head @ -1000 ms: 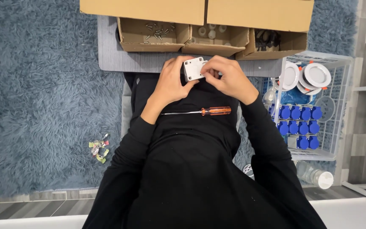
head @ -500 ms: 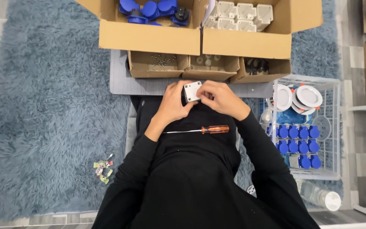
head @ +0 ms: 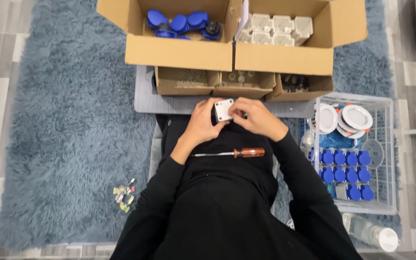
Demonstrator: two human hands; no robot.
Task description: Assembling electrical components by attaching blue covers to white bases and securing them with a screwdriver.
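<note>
A: Entry, head view. Left hand [head: 202, 126] and right hand [head: 256, 119] meet on a small white box [head: 224, 110], held over the lap just short of the grey mat [head: 145, 103].

B: Fingers?

A: Both sets clamped on the box: left fingers [head: 207, 108] wrap its left edge and underside, right fingertips pinch the right edge. Flat square face turned up toward the camera.

B: Change against a second ago?

A: Chiefly the view (head tipped up). The two big cartons [head: 179, 50] past the mat now show in full: blue parts [head: 176, 23] in the left one, white boxes [head: 278, 24] in the right. The hands stayed in place on the lap; the box shows much the same face as before, perhaps turned a little.

B: Reading?

A: My judgement: work on the box continues by hand, with no tool in use. The screwdriver [head: 229, 153] lies untouched across the lap, orange handle to the right, apart from both hands.

B: Surroundings?

A: Three small open trays [head: 217, 83] on the mat, contents too small to tell. Wire basket [head: 386, 144] to the right with round white discs [head: 345, 118] and rows of blue caps [head: 345, 159]. Scraps [head: 123, 196] on the blue rug [head: 63, 135], left.
</note>
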